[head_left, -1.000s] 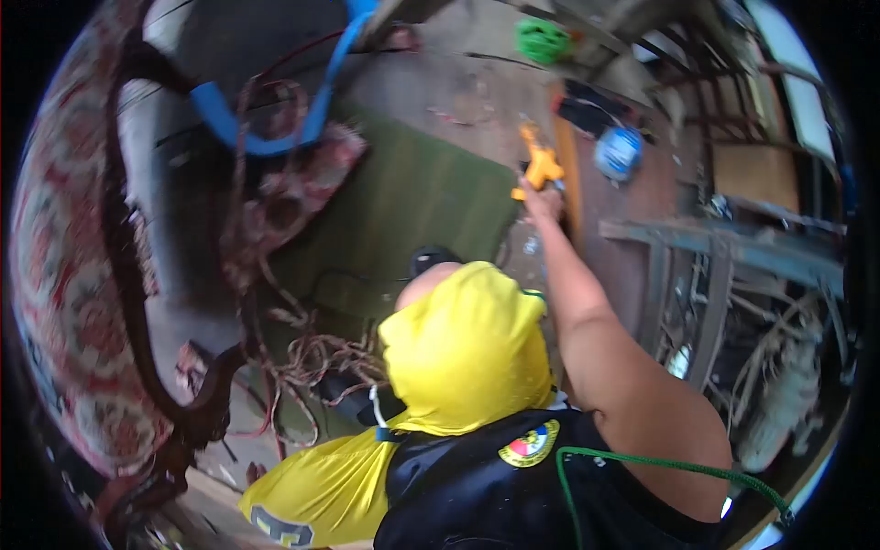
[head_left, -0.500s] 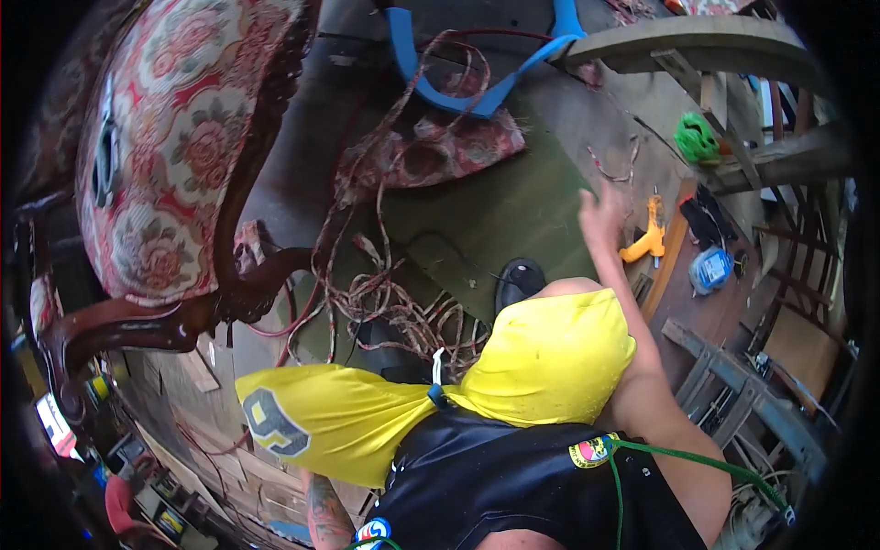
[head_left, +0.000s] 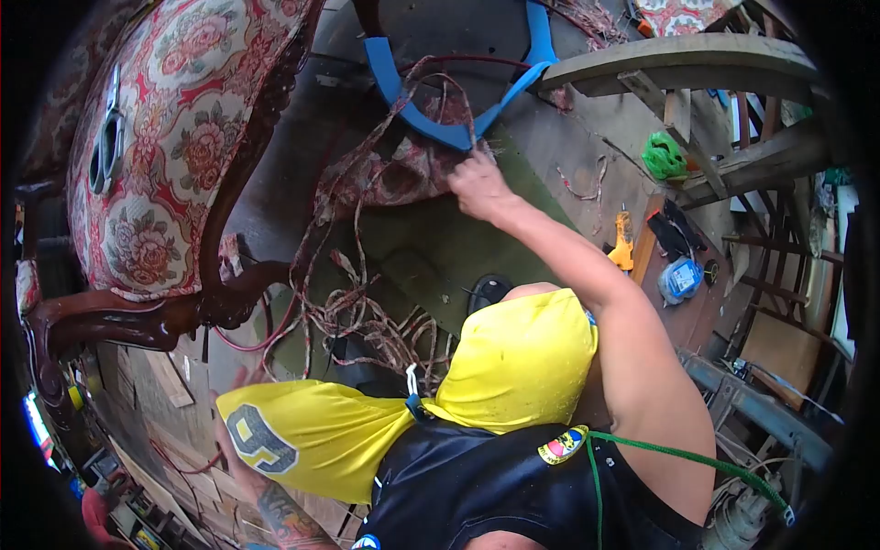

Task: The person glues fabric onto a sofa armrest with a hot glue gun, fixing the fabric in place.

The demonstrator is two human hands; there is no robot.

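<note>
My right hand [head_left: 481,186] reaches forward over the floor, its fingers closed at the end of a long floral piping cord [head_left: 456,84]. That cord runs in front of the curved blue piece [head_left: 438,124] down to my fingers. Just left of the hand lies a frayed scrap of floral fabric [head_left: 399,179], its right end partly covered by the hand. More of the cord lies in a tangled heap between my feet. My left hand [head_left: 236,399] is beside my left knee, blurred and partly behind the yellow shorts, its fingers stretched out with nothing visible in them.
At left stands a carved wooden chair [head_left: 240,295] with floral upholstery, scissors [head_left: 109,137] resting on it. To the right lie a yellow glue gun [head_left: 623,241], a black glove [head_left: 676,231] and a blue-labelled container [head_left: 681,279]. A bare wooden frame [head_left: 683,53] and a green bag [head_left: 662,156] are beyond.
My right hand has swung left from near the glue gun to the fabric scrap and closed on the cord. The left hand has come into view beside my knee. The view has shifted slightly.
</note>
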